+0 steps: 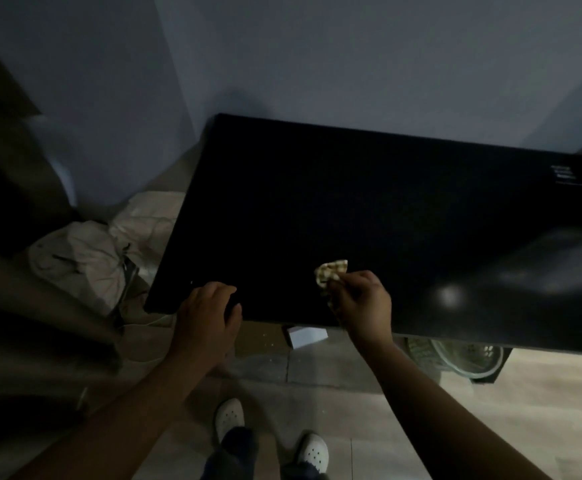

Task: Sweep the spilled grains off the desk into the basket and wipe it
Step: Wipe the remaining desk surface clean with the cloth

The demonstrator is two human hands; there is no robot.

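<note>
- desk (317, 209): black, smooth, faintly glossy top
- rag (329, 271): checked woven cloth, crumpled
- floor (404, 410): pale matt tiles
- shoes (229, 415): white perforated plastic-looking clogs
- sheet (85, 258): rumpled light cloth

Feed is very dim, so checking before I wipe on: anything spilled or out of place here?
Yes. Pale specks, likely grains, lie on the floor under the front edge of the desk, beside the white box, short of the basket. One pale speck sits on the desk near the left hand.
</note>
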